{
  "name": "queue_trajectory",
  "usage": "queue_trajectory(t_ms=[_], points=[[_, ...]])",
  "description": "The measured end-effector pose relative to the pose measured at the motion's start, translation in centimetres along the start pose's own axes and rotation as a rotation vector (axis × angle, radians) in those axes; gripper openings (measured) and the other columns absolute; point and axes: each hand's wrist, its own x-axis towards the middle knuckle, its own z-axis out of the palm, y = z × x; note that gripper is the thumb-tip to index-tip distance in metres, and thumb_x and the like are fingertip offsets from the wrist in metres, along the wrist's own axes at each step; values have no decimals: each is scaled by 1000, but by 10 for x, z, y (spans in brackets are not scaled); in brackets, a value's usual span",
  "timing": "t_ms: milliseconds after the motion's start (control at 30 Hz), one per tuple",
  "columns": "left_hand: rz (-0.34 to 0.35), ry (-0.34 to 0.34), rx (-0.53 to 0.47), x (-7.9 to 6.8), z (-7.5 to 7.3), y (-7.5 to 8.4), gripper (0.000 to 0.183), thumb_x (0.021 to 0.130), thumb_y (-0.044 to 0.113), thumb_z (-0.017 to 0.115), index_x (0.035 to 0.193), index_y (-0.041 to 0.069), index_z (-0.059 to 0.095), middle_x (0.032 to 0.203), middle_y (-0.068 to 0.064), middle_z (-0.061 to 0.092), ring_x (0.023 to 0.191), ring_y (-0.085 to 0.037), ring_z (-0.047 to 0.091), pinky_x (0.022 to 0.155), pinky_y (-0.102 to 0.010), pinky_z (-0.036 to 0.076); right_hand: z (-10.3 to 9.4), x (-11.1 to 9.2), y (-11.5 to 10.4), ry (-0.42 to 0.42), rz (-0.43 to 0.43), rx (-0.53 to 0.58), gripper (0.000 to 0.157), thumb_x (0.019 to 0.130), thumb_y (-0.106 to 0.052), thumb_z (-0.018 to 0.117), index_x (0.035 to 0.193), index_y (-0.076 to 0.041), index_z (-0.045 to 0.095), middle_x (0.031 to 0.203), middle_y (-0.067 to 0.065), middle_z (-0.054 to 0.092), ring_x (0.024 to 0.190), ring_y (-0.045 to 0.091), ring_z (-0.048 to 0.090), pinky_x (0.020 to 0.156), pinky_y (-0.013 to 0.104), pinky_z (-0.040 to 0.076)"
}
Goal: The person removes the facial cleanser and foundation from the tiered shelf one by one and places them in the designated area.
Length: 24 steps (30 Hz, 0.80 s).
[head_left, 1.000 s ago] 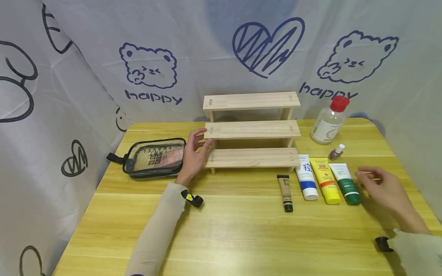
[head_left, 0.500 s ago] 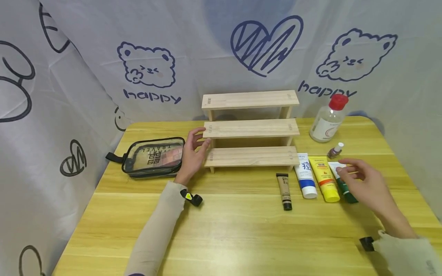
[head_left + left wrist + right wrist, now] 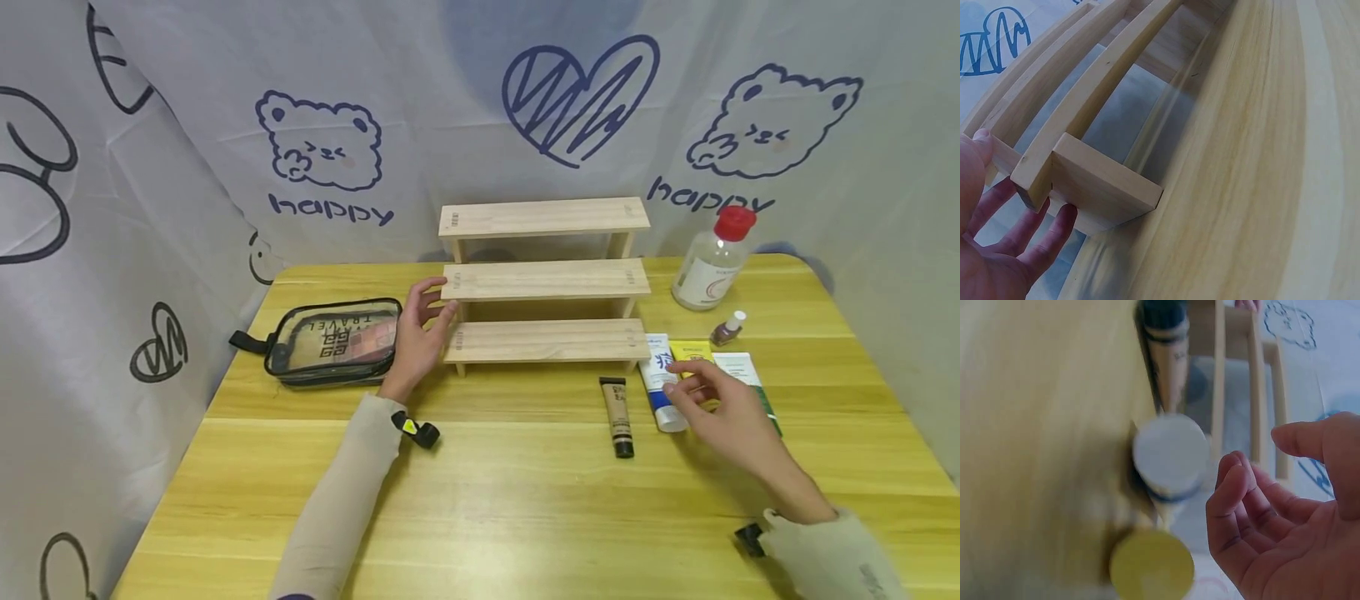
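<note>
A three-tier wooden display shelf (image 3: 546, 279) stands at the back of the table. My left hand (image 3: 422, 337) holds its left end around the middle tier; the left wrist view shows curved fingertips (image 3: 1063, 219) against the wood. My right hand (image 3: 731, 412), holding nothing, hovers over several cosmetic tubes with its fingers loosely bent. Beneath or beside it lie a white-and-blue tube (image 3: 655, 367), a yellow tube (image 3: 690, 348) and a white-and-green tube (image 3: 737, 364), the latter two partly hidden by the hand. A small beige tube with a black cap (image 3: 618, 417) lies to their left.
A clear zip pouch (image 3: 337, 342) with a palette inside lies left of the shelf. At the back right stand a clear bottle with a red cap (image 3: 712, 267) and a small nail polish bottle (image 3: 727, 329). A printed curtain (image 3: 420, 108) hangs behind the table.
My right hand has moved left, from beside the green tube across it to above the yellow tube, near the white-and-blue one. The left hand has stayed at the shelf.
</note>
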Motion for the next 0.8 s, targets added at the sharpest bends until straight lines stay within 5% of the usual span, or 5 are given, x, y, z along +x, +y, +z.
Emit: queue_trajectory(t_ms=[467,800], points=[[5,0,6,0,1,0,44,111,13,66,153,10,53,148,-19,66,131,-34,67,113,-53,56,27,-5,-18,-54,-28,-14,30,106,-14,73,133,-1,69,100,6,75,85,11,66,73,21,58],[4,1,6,-1,0,2,44,111,14,66,153,10,53,148,-19,66,131,-35,66,113,-51,56,43,-10,-24,-89,-74,-31,27,103,-13,76,128,-3,73,92,-1,73,80,7,61,68,21,54]])
